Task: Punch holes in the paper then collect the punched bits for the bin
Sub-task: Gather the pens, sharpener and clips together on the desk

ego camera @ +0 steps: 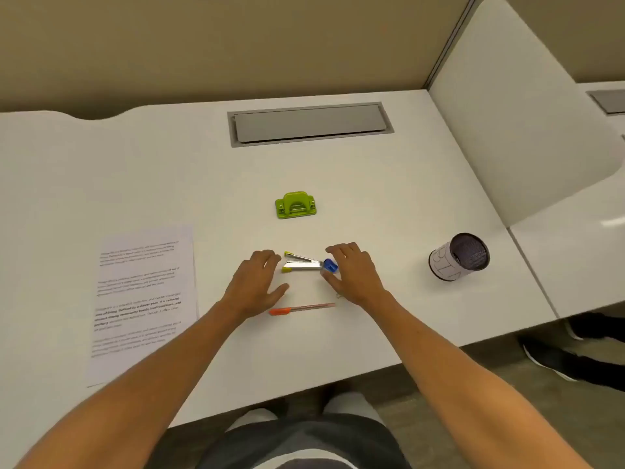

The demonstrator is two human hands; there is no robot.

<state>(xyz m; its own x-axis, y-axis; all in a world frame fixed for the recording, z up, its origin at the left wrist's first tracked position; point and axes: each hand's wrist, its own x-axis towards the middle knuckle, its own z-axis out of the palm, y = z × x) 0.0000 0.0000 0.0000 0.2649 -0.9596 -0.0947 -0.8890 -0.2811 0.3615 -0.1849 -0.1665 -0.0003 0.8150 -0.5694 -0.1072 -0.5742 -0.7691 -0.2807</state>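
A green hole punch (296, 205) sits on the white desk (389, 204), beyond both hands. A printed sheet of paper (143, 302) lies flat to the left. A black mesh cup with a white paper label (460, 256) stands at the right. My left hand (258, 282) rests palm down on the desk, fingers apart, holding nothing. My right hand (353, 270) is also palm down with spread fingers, its thumb side close to the blue end of a small stapler (309, 264) that lies between the two hands.
An orange pen (301, 309) lies just in front of my hands. A grey cable hatch (309, 124) is set into the desk at the back. A white divider panel (514, 123) rises at the right. Another person's dark shoes (571, 353) are on the floor at the right.
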